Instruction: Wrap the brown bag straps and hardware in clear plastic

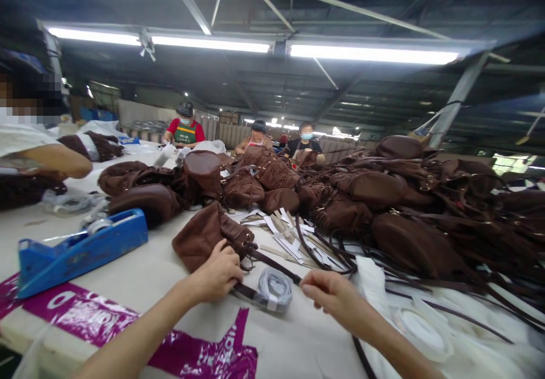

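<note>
A small brown bag (196, 240) with a gathered top lies on its side on the white table. My left hand (219, 274) is closed on its gathered end, the fingers curled over the fabric. From that end a dark strap (275, 264) runs to the right. My right hand (334, 295) is closed, with thumb and forefinger pinched at the strap's far end. Between my hands a coil in clear plastic (275, 289) rests on the table, touching a second dark strap piece near my left hand.
A blue tape dispenser (85, 248) stands at left, beside purple printed plastic (200, 348) taped along the table edge. Brown bags (383, 192) are heaped across the back and right. Paper strips (283, 234) lie before them. White wrapping (426, 328) is at right. Several people work around the table.
</note>
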`<state>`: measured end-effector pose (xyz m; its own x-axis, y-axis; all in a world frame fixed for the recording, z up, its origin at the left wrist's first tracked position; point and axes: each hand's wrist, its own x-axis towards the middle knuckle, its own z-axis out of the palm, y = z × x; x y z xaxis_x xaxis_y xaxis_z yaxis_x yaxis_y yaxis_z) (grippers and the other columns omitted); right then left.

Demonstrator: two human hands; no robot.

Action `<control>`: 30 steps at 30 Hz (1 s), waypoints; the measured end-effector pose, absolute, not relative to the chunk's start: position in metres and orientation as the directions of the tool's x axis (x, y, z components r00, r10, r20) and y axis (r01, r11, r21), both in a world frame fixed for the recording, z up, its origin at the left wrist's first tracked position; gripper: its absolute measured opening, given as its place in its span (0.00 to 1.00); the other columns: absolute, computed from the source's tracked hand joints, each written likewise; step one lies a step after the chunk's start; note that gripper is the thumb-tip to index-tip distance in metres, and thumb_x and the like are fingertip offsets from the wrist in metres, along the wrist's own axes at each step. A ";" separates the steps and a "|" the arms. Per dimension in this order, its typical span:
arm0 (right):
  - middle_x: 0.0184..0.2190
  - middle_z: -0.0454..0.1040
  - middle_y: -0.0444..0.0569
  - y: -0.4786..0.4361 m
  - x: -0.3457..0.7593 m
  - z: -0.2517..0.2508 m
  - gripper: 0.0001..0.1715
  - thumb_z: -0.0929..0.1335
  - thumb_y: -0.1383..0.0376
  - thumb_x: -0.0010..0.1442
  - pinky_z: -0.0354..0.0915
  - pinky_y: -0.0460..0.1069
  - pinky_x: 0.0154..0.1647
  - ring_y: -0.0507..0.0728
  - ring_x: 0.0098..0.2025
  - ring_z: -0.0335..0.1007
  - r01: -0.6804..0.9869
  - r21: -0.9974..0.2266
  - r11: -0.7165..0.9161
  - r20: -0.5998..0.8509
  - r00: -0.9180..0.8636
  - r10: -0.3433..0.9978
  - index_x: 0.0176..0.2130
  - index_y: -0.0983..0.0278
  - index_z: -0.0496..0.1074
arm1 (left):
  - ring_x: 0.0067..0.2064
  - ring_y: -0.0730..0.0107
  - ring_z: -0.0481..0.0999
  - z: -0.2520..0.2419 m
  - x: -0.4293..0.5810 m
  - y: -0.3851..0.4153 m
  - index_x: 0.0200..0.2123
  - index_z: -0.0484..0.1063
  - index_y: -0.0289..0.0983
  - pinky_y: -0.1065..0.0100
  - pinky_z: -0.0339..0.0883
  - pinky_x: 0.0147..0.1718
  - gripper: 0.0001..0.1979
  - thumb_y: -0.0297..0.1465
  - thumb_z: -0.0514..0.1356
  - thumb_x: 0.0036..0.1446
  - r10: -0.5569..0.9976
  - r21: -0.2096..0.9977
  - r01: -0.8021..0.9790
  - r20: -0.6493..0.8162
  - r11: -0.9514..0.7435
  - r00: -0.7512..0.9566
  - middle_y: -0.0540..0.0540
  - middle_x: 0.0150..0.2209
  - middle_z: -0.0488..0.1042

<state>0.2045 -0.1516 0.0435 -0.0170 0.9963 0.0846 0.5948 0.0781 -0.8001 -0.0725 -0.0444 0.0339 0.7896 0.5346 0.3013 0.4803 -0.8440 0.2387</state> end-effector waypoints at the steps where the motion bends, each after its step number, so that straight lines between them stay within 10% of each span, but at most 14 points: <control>1: 0.24 0.74 0.45 -0.147 0.214 0.043 0.06 0.67 0.64 0.52 0.60 0.48 0.29 0.55 0.27 0.68 0.679 -0.724 0.123 0.174 0.007 0.985 0.28 0.62 0.74 | 0.43 0.63 0.67 0.033 -0.080 -0.047 0.27 0.75 0.44 0.48 0.33 0.61 0.13 0.20 0.55 0.47 0.522 0.218 0.476 0.280 -0.852 0.806 0.50 0.31 0.72; 5: 0.40 0.76 0.54 -0.132 0.227 0.029 0.16 0.70 0.66 0.48 0.61 0.53 0.44 0.63 0.43 0.71 0.878 -0.458 0.139 0.239 -0.029 0.971 0.41 0.63 0.76 | 0.46 0.63 0.65 0.030 -0.115 -0.041 0.28 0.73 0.42 0.44 0.26 0.61 0.17 0.16 0.52 0.41 0.578 0.192 0.545 0.252 -0.816 0.777 0.51 0.32 0.73; 11: 0.41 0.75 0.55 -0.122 0.196 0.016 0.14 0.67 0.64 0.55 0.60 0.51 0.37 0.64 0.44 0.72 0.983 -0.089 0.160 0.040 -0.157 0.987 0.42 0.63 0.75 | 0.57 0.60 0.62 0.028 -0.146 -0.019 0.29 0.70 0.40 0.39 0.27 0.60 0.16 0.19 0.49 0.40 0.777 0.238 0.739 0.192 -0.630 0.600 0.50 0.38 0.75; 30: 0.32 0.77 0.49 -0.140 0.198 0.024 0.13 0.63 0.75 0.61 0.53 0.48 0.26 0.59 0.35 0.76 0.943 0.232 0.239 0.109 -0.269 0.957 0.35 0.62 0.74 | 0.63 0.57 0.60 0.044 -0.225 0.058 0.43 0.71 0.38 0.42 0.34 0.62 0.20 0.20 0.49 0.51 0.788 -0.118 0.823 0.241 -0.556 0.567 0.44 0.51 0.74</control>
